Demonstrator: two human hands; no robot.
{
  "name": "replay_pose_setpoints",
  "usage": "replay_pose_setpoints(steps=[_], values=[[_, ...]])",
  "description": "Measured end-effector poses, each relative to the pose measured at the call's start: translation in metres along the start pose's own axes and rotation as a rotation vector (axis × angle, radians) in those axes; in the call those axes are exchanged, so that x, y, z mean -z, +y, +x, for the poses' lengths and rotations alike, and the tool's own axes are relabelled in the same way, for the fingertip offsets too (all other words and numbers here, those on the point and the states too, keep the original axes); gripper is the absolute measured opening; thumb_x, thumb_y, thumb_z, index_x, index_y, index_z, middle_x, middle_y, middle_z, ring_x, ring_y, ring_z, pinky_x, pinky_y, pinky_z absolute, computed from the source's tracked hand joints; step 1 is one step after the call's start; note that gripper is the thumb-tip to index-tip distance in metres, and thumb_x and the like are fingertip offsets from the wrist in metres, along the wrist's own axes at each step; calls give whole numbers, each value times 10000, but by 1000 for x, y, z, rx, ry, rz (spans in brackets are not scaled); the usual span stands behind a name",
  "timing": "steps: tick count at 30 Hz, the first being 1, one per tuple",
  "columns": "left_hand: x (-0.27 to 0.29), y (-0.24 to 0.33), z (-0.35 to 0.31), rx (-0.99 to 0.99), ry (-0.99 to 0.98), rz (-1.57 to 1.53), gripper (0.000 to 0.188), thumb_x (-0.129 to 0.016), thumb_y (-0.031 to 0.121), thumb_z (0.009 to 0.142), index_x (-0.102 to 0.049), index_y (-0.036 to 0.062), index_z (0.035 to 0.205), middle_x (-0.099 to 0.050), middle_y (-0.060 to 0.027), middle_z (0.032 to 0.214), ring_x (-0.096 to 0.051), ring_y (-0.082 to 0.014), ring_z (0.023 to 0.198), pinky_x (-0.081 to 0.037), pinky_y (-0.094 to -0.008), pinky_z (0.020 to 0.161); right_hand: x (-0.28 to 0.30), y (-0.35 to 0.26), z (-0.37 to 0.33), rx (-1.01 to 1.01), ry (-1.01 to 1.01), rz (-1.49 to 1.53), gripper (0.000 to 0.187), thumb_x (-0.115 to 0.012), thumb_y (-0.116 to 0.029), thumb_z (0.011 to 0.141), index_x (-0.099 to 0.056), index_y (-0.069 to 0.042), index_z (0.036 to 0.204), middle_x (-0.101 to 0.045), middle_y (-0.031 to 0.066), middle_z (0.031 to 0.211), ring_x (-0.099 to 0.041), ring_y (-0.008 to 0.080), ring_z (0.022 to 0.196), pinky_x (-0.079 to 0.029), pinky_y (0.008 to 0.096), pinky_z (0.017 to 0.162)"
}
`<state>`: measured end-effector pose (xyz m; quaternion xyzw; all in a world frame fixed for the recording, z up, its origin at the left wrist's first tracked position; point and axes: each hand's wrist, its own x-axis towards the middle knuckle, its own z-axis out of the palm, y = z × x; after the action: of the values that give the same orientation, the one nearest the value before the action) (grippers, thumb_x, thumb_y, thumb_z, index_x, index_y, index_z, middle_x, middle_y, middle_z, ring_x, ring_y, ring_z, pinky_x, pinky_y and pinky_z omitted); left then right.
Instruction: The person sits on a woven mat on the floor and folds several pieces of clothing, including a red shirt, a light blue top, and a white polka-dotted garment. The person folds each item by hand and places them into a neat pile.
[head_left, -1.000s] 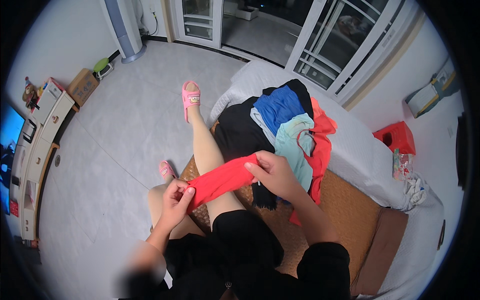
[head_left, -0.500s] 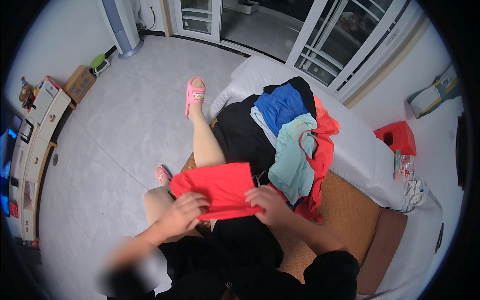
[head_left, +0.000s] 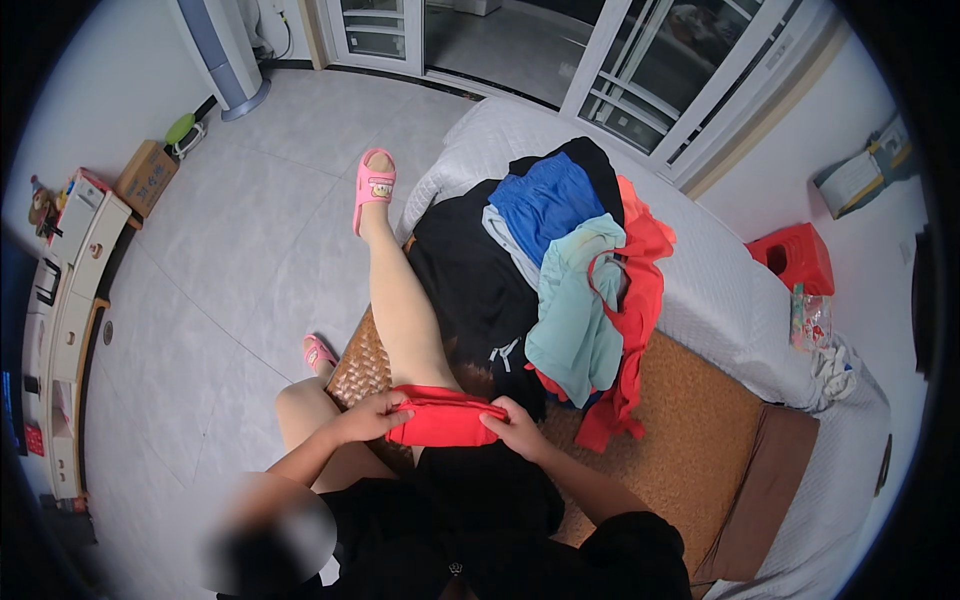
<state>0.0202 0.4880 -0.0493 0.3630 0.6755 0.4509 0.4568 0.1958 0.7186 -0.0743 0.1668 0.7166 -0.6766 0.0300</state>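
Observation:
A red garment [head_left: 445,422], folded into a small flat bundle, lies over my thigh. My left hand [head_left: 372,415] grips its left end, thumb on top. At the right end, my right hand [head_left: 517,428] pinches the cloth between thumb and fingers. Just beyond to the right is a loose heap of clothes: a black garment [head_left: 470,260], a blue one [head_left: 550,205], a pale green one [head_left: 580,320] and a red one [head_left: 640,320] hanging along its right side.
I sit on a sofa with a brown woven mat [head_left: 690,420] and white quilted cover [head_left: 720,330]. A red plastic stool [head_left: 795,258] stands at the right. On the left are a white cabinet [head_left: 85,250] and a cardboard box [head_left: 147,178]. Sliding doors [head_left: 650,80] stand at the back.
The red garment was a wider, flatter sheet; now it is folded over into a smaller, thicker bundle and lies nearer my lap. Both hands have closed on its ends.

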Motion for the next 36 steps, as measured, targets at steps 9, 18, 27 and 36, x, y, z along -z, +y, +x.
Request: replay_pose_setpoints(steps=[9,18,27,36], values=[[-37,14,-24,140,517,490,544,-798,279,568,-452,36,909,-531,-140,839,-532,-307,782,-427,-386,667,-5,3,9,-32,148,-131,206,-590,-218,849,-536,-22,881,-572,81,736,-547,132,670,-445,272,632],[-64,-25,-18,10,879,727,299,-655,91,570,-508,51,827,-491,-115,816,-483,-303,826,-365,-412,771,-7,-13,3,92,179,-308,200,-564,-202,861,-511,-21,927,-595,177,756,-632,269,700,-472,317,611],[-12,-35,-47,-60,605,-66,261,-629,39,731,-510,39,963,-536,-125,974,-519,-272,914,-413,-337,791,-7,-14,3,25,202,-296,169,-577,-184,855,-530,-24,883,-566,113,669,-575,149,609,-453,275,570],[-33,-56,-31,-96,569,462,286,-669,15,651,-537,21,905,-569,-129,879,-539,-318,906,-423,-388,798,0,-26,3,-1,53,-316,212,-577,-186,850,-537,-27,984,-603,165,777,-629,281,699,-475,309,618]])
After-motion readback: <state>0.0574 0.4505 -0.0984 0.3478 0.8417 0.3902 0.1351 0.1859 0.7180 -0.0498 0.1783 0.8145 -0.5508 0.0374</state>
